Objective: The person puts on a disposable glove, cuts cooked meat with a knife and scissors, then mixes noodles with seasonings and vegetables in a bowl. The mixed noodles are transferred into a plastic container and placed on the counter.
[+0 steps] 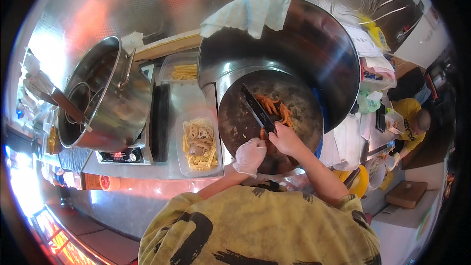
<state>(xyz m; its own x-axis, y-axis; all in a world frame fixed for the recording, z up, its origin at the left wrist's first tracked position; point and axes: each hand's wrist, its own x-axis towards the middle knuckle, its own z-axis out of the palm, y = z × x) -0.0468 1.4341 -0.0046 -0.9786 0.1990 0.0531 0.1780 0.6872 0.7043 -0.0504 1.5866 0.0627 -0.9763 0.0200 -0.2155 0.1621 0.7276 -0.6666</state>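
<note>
My right hand [286,140], bare, grips a dark-bladed cleaver [257,108]. Its blade slants up and left across a round, stained chopping board [235,121]. In a clear plastic glove, my left hand [251,156] is low on the board, its fingertips at a small orange-brown piece of food [263,133] beside the cleaver's heel. The glove and the blade partly hide that piece. Right of the blade lie several orange-brown pieces [271,103] that look like cooked chicken feet.
A large metal bowl [316,48] with a cloth [254,9] over its rim stands behind the board. Left are a plastic tub of sliced lotus root and strips [200,147], another tub [180,70], and a steel pot [128,110] on an induction cooker [123,155]. A person [412,121] is far right.
</note>
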